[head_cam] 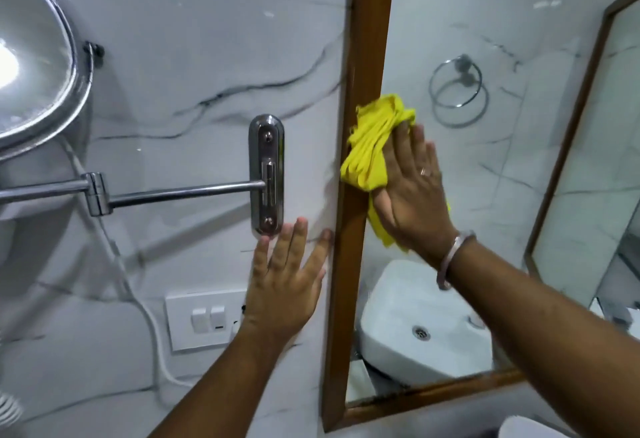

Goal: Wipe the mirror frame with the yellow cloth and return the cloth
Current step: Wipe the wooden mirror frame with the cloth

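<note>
— Yellow cloth (372,146) sits bunched on the frame's left rail (367,66), pressed by the flat right hand (412,191).

— Left hand (287,285) is spread on the wall (bracing). Wiping looks midway; the return remains.

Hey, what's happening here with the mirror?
A person is cleaning a wall mirror in a bathroom. Their right hand presses a bunched yellow cloth flat against the left side of the wooden mirror frame, partway up. Their left hand rests open on the marble wall beside the frame, just below a chrome wall bracket. The cloth is in use, so it has not yet been put back.
</note>
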{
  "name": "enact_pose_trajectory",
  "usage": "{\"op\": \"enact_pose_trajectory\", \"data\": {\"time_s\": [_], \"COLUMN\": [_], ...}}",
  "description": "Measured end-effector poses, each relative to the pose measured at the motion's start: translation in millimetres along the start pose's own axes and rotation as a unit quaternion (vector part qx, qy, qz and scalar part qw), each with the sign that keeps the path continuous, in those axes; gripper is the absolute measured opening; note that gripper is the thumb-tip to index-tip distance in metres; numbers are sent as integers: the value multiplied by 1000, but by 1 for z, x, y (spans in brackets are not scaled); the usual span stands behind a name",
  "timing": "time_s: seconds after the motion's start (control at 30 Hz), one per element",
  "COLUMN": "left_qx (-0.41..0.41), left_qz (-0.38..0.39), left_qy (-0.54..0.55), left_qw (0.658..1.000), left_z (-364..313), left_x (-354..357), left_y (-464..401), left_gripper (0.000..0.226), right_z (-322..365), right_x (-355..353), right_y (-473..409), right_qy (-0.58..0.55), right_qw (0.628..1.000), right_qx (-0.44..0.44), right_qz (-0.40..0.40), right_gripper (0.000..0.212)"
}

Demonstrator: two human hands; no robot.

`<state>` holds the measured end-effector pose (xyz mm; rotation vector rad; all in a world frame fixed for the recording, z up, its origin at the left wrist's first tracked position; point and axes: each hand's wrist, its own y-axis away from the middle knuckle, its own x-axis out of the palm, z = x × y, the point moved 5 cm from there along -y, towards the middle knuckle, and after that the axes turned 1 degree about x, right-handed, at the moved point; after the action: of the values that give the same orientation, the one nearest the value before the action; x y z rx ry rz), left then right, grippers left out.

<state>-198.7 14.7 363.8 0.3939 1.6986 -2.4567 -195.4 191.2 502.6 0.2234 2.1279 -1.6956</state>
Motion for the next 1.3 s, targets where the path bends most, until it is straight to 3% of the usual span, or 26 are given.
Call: {"op": "enact_pose_trajectory", "data": {"time_s": [0.13,0.23,0.37,0.47,0.53,0.63,0.73,0.83,0.93,1.13,1.3], "left_qx": [-6,1,10,13,14,14,11,10,16,50,87], "left_qz": [-15,-9,-3,-1,2,1,-2,-8,-5,5,25], "left_qy": [13,33,27,23,19,22,30,29,25,30,17], "left_qw": [1000,999,1000,1000,1000,1000,999,1000,1000,998,996], "left_z": [-3,-4,-4,-4,-4,-4,-4,-4,-3,10,17], "left_x": [11,15,17,17,17,17,18,16,14,7,6], "left_y": [1,4,5,4,4,5,4,3,4,9,15], "left_gripper": [63,69,73,73,73,72,72,71,69,70,71], "right_z": [-3,5,31,49,56,54,42,19,8,22,57], "right_x": [8,38,100,135,141,133,99,55,28,60,116], "right_y": [4,60,204,303,329,306,220,105,44,115,256], "right_qy": [-14,-20,-2,23,23,20,-30,-50,-68,-67,-71], "right_qw": [999,999,990,949,933,959,994,998,995,994,971], "right_qx": [16,22,5,-8,4,12,-6,24,54,87,149], "right_qz": [-41,-33,138,315,359,284,103,-2,-55,-15,174], "right_gripper": [69,71,62,64,64,63,67,74,70,72,67]}}
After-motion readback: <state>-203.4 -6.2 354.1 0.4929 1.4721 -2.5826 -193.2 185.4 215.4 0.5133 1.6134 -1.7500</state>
